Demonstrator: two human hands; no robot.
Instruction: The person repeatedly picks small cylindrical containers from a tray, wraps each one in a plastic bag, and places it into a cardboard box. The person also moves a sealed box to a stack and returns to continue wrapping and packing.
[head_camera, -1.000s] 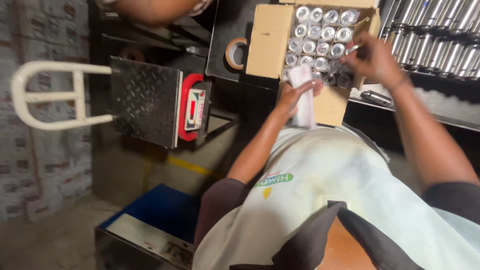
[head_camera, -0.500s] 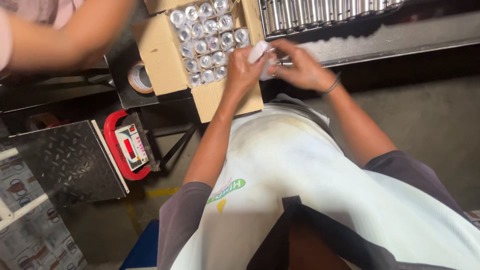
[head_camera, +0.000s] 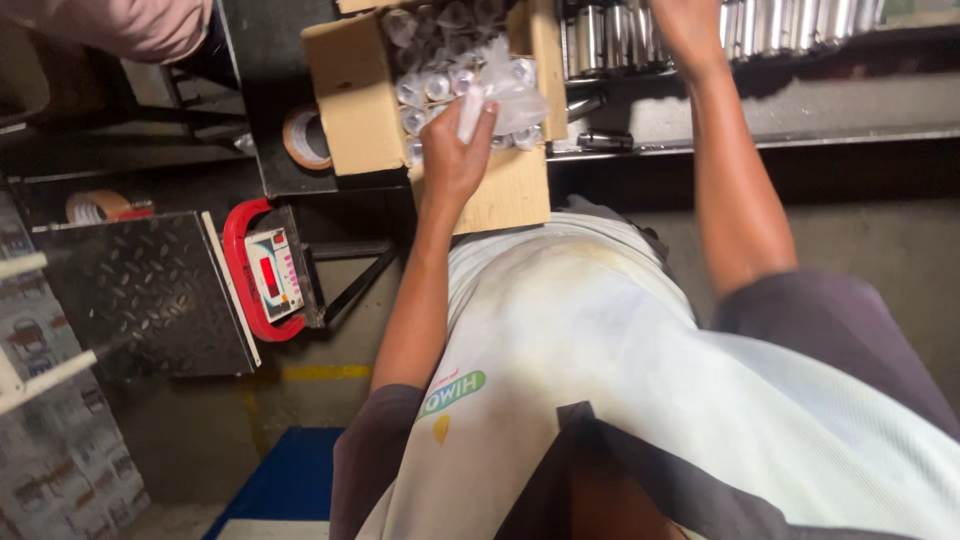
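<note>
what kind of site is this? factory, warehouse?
Probably a small factory packing station. An open brown cardboard box holds rows of shiny metal cylinders, more line the dark metal shelf, and a steel-plate platform scale with red display stands beside it. The left hand holds clear plastic bags.

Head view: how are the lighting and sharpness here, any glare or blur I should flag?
Head view: dim overall, floor and bench underside in deep shadow; the metal cylinders on the shelf catch bright glints; the clear plastic bag in the left hand glares white; the right hand is cut off by the top edge; the carton interior looks soft, slightly motion-blurred.
</note>
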